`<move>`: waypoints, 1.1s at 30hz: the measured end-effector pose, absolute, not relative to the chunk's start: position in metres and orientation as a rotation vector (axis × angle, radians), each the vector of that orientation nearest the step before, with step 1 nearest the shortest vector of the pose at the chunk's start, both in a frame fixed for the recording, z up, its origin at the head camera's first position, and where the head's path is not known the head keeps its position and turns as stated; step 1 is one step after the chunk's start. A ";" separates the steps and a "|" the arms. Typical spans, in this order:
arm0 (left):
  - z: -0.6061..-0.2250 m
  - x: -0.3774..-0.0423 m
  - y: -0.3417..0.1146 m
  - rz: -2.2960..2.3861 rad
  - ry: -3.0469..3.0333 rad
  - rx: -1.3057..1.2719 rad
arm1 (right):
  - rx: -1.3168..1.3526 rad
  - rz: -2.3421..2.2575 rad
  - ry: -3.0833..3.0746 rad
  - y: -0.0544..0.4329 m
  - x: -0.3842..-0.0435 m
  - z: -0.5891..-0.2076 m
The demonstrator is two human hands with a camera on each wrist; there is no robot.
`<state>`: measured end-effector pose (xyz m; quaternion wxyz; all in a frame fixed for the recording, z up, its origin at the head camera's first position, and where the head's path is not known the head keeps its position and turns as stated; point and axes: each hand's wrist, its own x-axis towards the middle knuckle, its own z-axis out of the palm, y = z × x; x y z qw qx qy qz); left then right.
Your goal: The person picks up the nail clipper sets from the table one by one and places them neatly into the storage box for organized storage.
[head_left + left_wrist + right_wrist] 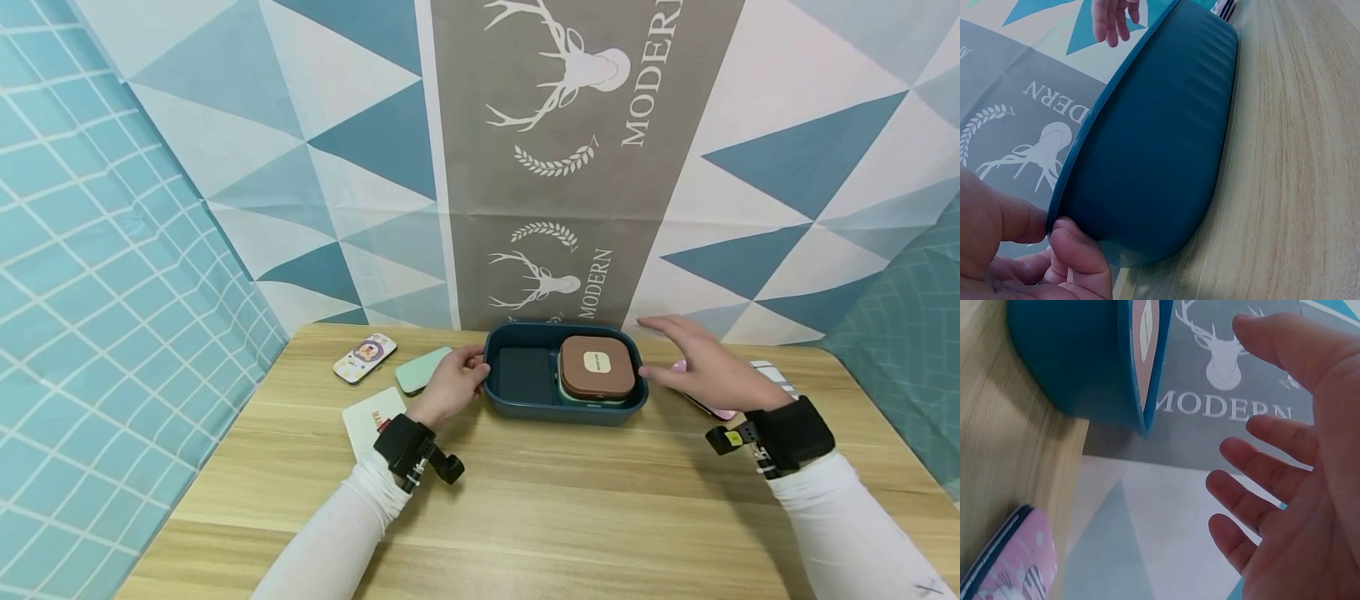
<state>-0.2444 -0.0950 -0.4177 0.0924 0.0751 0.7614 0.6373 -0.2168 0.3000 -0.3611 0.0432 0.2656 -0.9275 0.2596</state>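
Observation:
A dark blue plastic storage bin (525, 410) stands at the back of the table. Inside it, on the right side, a brown square tin (577, 375) with a cream label lies on top of a pale green one. My left hand (452, 382) pinches the bin's left end, thumb and fingers at the rim, as the left wrist view shows with the bin wall (1147, 144) close up. Past the bin's right end, my right hand (701, 367) hovers with fingers spread, apart from the wall in the right wrist view, and holds nothing.
Left of the bin lie a white tin with a cartoon picture (365, 358), a mint green tin (420, 371) and a cream card-like piece (371, 417). A pink patterned case (1019, 562) and a striped item (776, 375) lie under and beyond my right hand. A patterned wall covering rises behind the table.

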 end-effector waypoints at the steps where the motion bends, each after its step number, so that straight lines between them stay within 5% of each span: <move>1: -0.418 -0.245 -0.095 1.891 2.262 0.224 | 0.802 0.792 -2.833 0.301 -0.217 -0.361; 33: -0.421 -0.246 -0.095 1.887 2.277 0.238 | 0.522 0.755 -2.951 0.345 -0.217 -0.385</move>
